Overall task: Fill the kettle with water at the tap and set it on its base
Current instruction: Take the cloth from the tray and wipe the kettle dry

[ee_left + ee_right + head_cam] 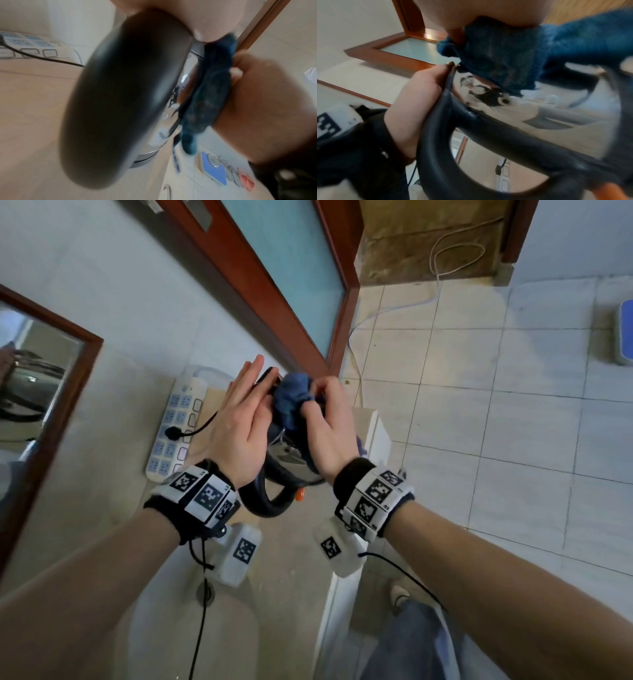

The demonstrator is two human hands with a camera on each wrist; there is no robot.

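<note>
A steel kettle with a black loop handle and an orange switch stands on the beige counter between my hands. Its black lid is swung open. My left hand lies flat against the lid's outer side, fingers straight, with the thumb hooked over its rim. My right hand grips a bunched blue cloth and presses it on the kettle's top edge; the cloth hangs over the shiny wall. The kettle hides its base.
A white power strip lies left of the kettle with a black plug in it. A sink basin sits nearer me, a mirror at left. The counter ends just right of the kettle, above a tiled floor.
</note>
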